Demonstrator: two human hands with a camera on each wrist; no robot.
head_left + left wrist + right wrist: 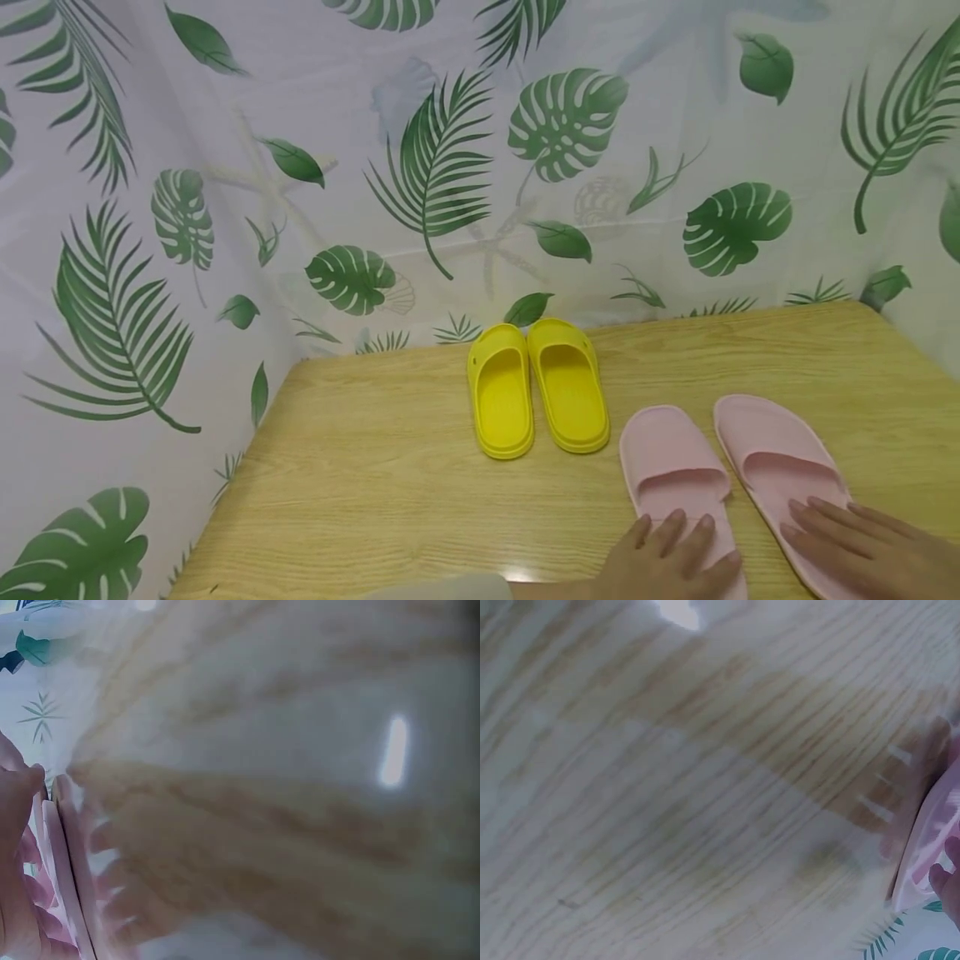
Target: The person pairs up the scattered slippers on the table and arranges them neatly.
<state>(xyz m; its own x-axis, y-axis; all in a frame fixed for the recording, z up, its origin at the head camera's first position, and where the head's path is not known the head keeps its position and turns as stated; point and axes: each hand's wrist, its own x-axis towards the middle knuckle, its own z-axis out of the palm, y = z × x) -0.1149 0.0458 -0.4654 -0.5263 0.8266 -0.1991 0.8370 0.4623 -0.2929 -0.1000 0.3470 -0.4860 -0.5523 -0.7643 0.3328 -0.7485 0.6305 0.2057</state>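
Two pink slippers stand side by side at the front right of the wooden table, toes pointing away. Over the footbed of the left pink slipper (667, 442) lies my left hand (660, 562), its fingers spread. My right hand (873, 546) rests its extended fingers on the footbed of the right pink slipper (776, 433). From the left wrist, that hand (15, 855) shows at the slipper's edge (67, 862). In the right wrist view, fingertips (939, 877) touch inside the pink slipper (922, 840) at the right edge.
A pair of yellow slippers, left one (502, 400) and right one (570, 392), stands near the table's back edge, toes to the wall. A white leaf-print cloth (450, 250) hangs behind and to the sides. The wooden table (360, 467) has a glossy surface.
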